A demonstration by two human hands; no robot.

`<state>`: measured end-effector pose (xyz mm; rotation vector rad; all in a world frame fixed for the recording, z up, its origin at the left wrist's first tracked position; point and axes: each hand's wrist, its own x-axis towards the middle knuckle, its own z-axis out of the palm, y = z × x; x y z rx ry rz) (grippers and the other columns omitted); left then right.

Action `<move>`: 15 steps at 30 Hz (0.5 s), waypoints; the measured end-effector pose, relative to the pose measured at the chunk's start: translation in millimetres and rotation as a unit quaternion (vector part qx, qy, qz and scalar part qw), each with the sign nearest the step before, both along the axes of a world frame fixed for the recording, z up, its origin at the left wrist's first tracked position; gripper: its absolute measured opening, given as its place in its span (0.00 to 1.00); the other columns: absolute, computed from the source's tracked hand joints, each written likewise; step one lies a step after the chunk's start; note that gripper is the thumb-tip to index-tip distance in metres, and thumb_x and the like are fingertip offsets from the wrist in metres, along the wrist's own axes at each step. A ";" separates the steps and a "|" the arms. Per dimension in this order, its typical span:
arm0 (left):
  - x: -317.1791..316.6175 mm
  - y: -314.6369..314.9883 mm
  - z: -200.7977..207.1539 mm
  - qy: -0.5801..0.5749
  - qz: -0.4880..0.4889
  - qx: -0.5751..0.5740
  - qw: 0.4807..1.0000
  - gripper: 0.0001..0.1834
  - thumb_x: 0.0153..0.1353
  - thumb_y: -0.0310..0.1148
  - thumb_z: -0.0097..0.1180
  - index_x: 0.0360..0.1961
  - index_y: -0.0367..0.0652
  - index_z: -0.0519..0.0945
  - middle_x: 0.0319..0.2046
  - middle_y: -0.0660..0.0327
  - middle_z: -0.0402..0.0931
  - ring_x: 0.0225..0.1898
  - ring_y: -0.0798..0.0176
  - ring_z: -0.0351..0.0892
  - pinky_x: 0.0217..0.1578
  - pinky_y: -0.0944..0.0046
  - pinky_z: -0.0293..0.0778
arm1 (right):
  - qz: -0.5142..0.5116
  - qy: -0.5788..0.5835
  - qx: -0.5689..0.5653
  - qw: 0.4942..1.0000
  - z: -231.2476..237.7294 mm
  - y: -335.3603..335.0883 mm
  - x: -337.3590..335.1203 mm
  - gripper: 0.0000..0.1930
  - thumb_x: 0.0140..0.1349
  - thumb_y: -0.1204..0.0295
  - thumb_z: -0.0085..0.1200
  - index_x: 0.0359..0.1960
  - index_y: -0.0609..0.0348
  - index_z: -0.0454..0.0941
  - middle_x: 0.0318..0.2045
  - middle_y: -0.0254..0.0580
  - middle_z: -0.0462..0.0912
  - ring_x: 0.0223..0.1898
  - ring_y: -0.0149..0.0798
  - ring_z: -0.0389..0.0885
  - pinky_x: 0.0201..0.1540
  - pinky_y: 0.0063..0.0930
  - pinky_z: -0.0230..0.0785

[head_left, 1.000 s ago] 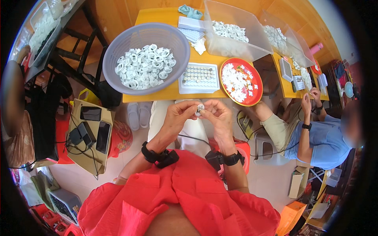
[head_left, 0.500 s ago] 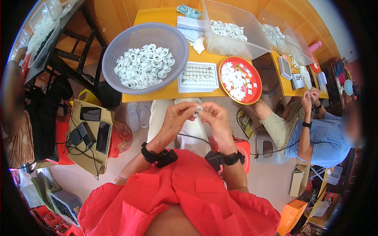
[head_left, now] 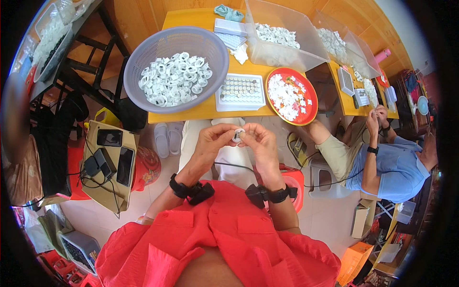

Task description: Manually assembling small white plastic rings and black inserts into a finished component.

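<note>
Both my hands meet above my lap, in front of the table edge. My left hand [head_left: 213,142] pinches one side of a small round white plastic part [head_left: 237,136], which has a dark middle. On the part's other side, the thumb and fingers of my right hand [head_left: 262,142] are closed on it. My fingertips cover some of its rim. Beyond my hands, a white tray [head_left: 241,106] holds rows of small round silvery pieces. To its left, a grey-purple basket [head_left: 131,79] contains many white plastic rings. A red round tray [head_left: 311,112] bearing small white pieces stands to the right.
A clear bin [head_left: 308,60] of white parts sits at the back of the yellow table [head_left: 189,117]. Phones lie on a cardboard box [head_left: 107,184] at my left. At another table on my right, a person in a blue shirt [head_left: 387,170] handles something small.
The white part has turned a little between my fingers and shows more of its face. My hands stay nearly in place. The person on the right has shifted their head slightly.
</note>
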<state>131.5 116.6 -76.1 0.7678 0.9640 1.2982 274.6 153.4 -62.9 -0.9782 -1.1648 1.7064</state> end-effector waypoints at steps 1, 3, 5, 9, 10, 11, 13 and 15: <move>0.5 -0.7 0.1 0.000 -0.001 0.000 1.000 0.11 0.59 0.31 0.51 0.41 0.38 0.77 0.31 0.66 0.76 0.31 0.75 0.73 0.34 0.74 0.70 | -0.007 -0.012 0.015 1.000 -2.4 -0.7 -0.6 0.07 0.54 0.76 0.56 0.34 0.64 0.75 0.26 0.34 0.78 0.25 0.22 0.73 0.28 0.15 0.67; 1.2 -2.6 0.0 -0.035 0.016 -0.026 0.999 0.11 0.60 0.30 0.49 0.41 0.37 0.77 0.33 0.64 0.76 0.32 0.73 0.74 0.35 0.73 0.71 | -0.013 -0.023 0.028 0.999 -4.0 -1.8 -3.0 0.07 0.54 0.76 0.56 0.34 0.64 0.75 0.26 0.34 0.78 0.25 0.22 0.73 0.28 0.15 0.67; 2.9 -2.6 -1.7 -0.049 0.021 -0.023 0.998 0.11 0.61 0.30 0.48 0.41 0.36 0.76 0.34 0.63 0.76 0.33 0.72 0.74 0.36 0.73 0.71 | -0.037 0.016 -0.009 0.999 -4.4 -2.8 -6.7 0.06 0.54 0.77 0.55 0.34 0.65 0.74 0.26 0.35 0.78 0.25 0.22 0.73 0.28 0.14 0.67; 2.8 -0.3 0.8 -0.112 0.017 -0.028 0.993 0.11 0.62 0.29 0.45 0.43 0.35 0.74 0.38 0.60 0.75 0.35 0.68 0.76 0.37 0.71 0.74 | -0.075 0.054 -0.003 0.996 -4.8 -5.5 -13.7 0.06 0.55 0.78 0.54 0.34 0.65 0.73 0.26 0.35 0.77 0.24 0.23 0.74 0.28 0.14 0.67; 2.1 -0.2 2.1 -0.112 0.017 -0.029 0.993 0.11 0.62 0.29 0.45 0.43 0.35 0.74 0.38 0.60 0.75 0.35 0.68 0.76 0.37 0.71 0.74 | -0.088 0.044 0.026 0.995 -5.5 -6.3 -14.4 0.05 0.55 0.79 0.54 0.34 0.65 0.73 0.26 0.35 0.77 0.25 0.22 0.74 0.28 0.14 0.67; 1.4 -0.3 3.4 -0.121 0.014 -0.032 0.992 0.12 0.62 0.29 0.45 0.43 0.35 0.74 0.38 0.60 0.75 0.36 0.67 0.76 0.38 0.70 0.74 | -0.101 0.033 0.055 0.993 -6.0 -6.7 -15.2 0.05 0.55 0.79 0.53 0.33 0.65 0.73 0.25 0.35 0.77 0.25 0.22 0.74 0.28 0.13 0.68; 0.9 -0.8 3.1 -0.131 0.012 -0.037 0.991 0.12 0.63 0.29 0.45 0.43 0.35 0.74 0.38 0.60 0.75 0.36 0.67 0.77 0.38 0.70 0.74 | -0.103 0.012 0.079 0.992 -6.4 -6.8 -17.7 0.05 0.55 0.80 0.53 0.33 0.64 0.73 0.25 0.34 0.77 0.25 0.22 0.74 0.27 0.13 0.68; 0.7 -1.5 0.7 -0.120 0.021 -0.044 0.992 0.12 0.62 0.30 0.45 0.43 0.35 0.74 0.37 0.60 0.75 0.36 0.67 0.77 0.37 0.70 0.74 | -0.104 -0.010 0.102 0.989 -7.6 -5.1 -17.6 0.04 0.55 0.80 0.53 0.33 0.64 0.73 0.25 0.34 0.76 0.26 0.21 0.73 0.27 0.13 0.67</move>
